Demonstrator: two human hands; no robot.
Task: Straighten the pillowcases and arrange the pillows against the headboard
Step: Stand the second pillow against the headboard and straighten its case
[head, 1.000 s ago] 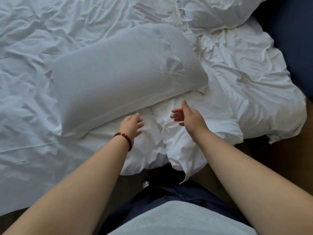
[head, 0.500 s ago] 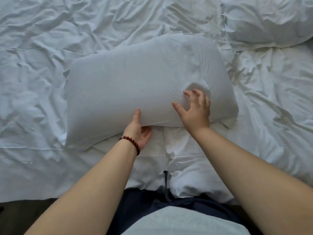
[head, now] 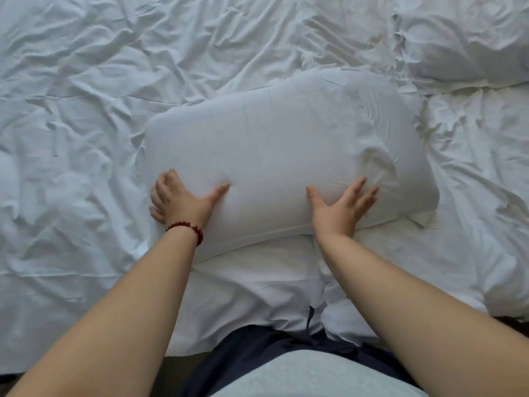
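Note:
A white pillow (head: 274, 156) in a smooth pillowcase lies slightly askew on the rumpled white bedding (head: 86, 124), right in front of me. My left hand (head: 180, 199), with a red bead bracelet on the wrist, grips the pillow's near left corner: the thumb lies on top and the fingers curl round the left edge. My right hand (head: 340, 204) presses flat on the pillow's near right part with fingers spread. A second white pillow (head: 463, 38) lies at the far right. No headboard is in view.
Crumpled white sheets and duvet cover the whole bed. The bed's near edge (head: 86, 365) runs just in front of my body, with dark floor showing at the lower left. A folded ridge of duvet (head: 343, 325) lies between me and the pillow.
The view has shifted left and closer. My left hand slid from the pillow's near edge to its left corner and took hold. My right hand spread flat near the same spot.

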